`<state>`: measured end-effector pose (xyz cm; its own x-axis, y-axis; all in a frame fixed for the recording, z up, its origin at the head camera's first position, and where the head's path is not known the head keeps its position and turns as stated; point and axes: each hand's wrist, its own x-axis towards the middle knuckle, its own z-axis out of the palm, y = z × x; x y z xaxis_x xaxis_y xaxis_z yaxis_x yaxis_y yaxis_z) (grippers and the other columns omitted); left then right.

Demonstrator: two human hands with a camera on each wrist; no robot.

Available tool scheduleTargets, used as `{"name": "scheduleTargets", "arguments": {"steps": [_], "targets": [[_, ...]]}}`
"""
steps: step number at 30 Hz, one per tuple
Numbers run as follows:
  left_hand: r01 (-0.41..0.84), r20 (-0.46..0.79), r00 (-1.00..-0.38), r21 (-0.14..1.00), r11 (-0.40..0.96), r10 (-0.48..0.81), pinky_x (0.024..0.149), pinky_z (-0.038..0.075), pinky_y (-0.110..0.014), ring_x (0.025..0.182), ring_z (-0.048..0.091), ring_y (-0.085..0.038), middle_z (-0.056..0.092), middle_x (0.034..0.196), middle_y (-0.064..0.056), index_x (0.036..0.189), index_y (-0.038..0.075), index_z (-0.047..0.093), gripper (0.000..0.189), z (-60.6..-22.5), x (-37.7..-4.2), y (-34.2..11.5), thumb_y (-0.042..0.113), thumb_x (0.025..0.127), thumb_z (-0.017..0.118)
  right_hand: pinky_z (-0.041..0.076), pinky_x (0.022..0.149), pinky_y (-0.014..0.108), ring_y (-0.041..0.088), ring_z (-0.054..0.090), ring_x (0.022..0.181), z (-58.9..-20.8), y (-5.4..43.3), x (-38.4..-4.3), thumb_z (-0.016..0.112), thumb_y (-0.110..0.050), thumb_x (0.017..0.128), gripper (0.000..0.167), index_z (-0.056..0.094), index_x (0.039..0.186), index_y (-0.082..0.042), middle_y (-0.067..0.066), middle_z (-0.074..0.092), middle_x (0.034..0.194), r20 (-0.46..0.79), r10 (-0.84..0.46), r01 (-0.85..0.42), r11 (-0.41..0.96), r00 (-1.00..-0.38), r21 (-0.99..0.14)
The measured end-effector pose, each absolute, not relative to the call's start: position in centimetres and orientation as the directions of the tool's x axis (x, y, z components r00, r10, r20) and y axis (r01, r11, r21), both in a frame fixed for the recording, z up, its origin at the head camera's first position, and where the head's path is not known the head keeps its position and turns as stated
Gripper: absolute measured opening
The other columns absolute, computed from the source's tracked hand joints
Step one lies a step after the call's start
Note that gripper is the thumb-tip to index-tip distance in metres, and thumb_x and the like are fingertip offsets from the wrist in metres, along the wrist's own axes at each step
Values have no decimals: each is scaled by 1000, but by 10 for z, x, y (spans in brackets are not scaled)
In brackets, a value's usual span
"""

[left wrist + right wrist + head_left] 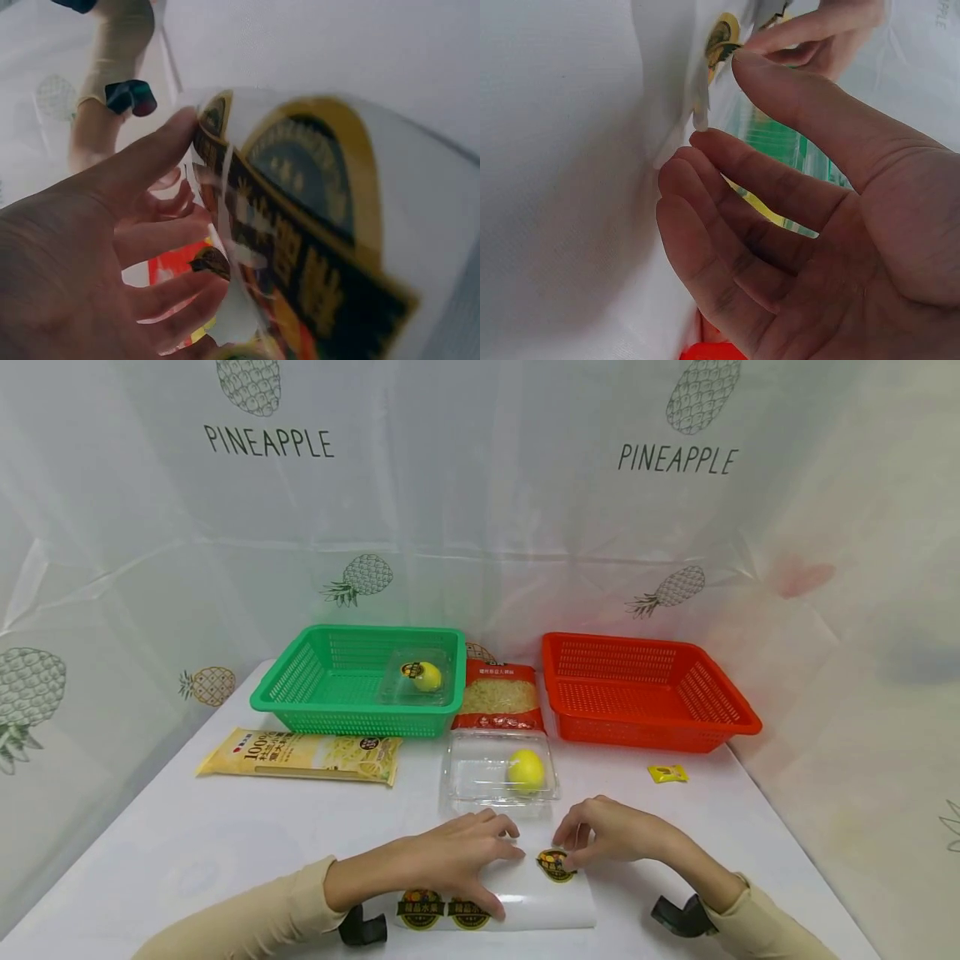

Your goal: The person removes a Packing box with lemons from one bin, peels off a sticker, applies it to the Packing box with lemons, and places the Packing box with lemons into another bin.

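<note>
A white sticker sheet lies at the front of the table, and two round fruit-label stickers show near its left end. My left hand spreads over the sheet, thumb touching it near the stickers. Another label sticker sits tilted at the sheet's upper right. My right hand has its thumb tip at that sticker's edge; in the right wrist view a gap separates thumb and fingers. Just beyond the hands, a clear plastic box holds a yellow round fruit.
A green basket at back left contains a clear box with a yellow fruit and a label. The red basket stands back right. Between them lies a red bag. A yellow noodle packet and a small yellow sachet flank the box.
</note>
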<state>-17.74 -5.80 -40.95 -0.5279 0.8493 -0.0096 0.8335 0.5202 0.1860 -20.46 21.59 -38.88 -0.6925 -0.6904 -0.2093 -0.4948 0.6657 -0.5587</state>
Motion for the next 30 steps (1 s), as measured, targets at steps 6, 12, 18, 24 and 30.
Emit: {"name": "scheduleTargets", "arguments": {"steps": [6, 12, 18, 24, 30], "targets": [[837, 7, -535, 143, 529, 845, 96, 47, -26, 112, 49, -9, 56, 129, 4, 134, 25, 61, 70, -407, -179, -58, 60, 75, 75, 48, 69, 18, 0, 57, 76, -392, 215, -206, 80, -29, 81, 24, 76, 102, -18, -13, 70, 87, -207, -692, -505, 668, -691, -547], [836, -13, -533, 147, 529, 846, 94, 47, -23, 108, 50, -7, 59, 123, 5, 125, 22, 68, 60, -408, -180, -58, 58, 77, 75, 48, 69, 18, 0, 57, 75, -393, 214, -206, 80, -30, 81, 23, 76, 100, -18, -16, 68, 84, -224, -678, -483, 680, -700, -551], [825, -37, -542, 168, 540, 840, 93, 46, -23, 107, 51, -6, 60, 119, 8, 121, 23, 70, 56, -409, -183, -58, 58, 78, 75, 48, 68, 18, 0, 57, 74, -393, 213, -206, 79, -31, 82, 22, 75, 99, -17, -15, 68, 83, -216, -680, -485, 676, -701, -555], [819, -47, -545, 181, 544, 837, 91, 47, -22, 104, 50, -4, 59, 117, 9, 122, 24, 70, 57, -416, -186, -61, 59, 77, 75, 49, 69, 18, -1, 58, 74, -396, 210, -207, 80, -31, 82, 24, 75, 99, -15, -15, 69, 84, -216, -685, -480, 667, -695, -569], [813, -41, -552, 197, 548, 833, 91, 47, -22, 104, 50, -4, 58, 117, 9, 123, 23, 69, 58, -417, -187, -60, 58, 77, 75, 48, 69, 18, -1, 58, 73, -396, 210, -208, 80, -31, 82, 22, 74, 97, -16, -15, 68, 82, -205, -685, -494, 670, -699, -554]]}}
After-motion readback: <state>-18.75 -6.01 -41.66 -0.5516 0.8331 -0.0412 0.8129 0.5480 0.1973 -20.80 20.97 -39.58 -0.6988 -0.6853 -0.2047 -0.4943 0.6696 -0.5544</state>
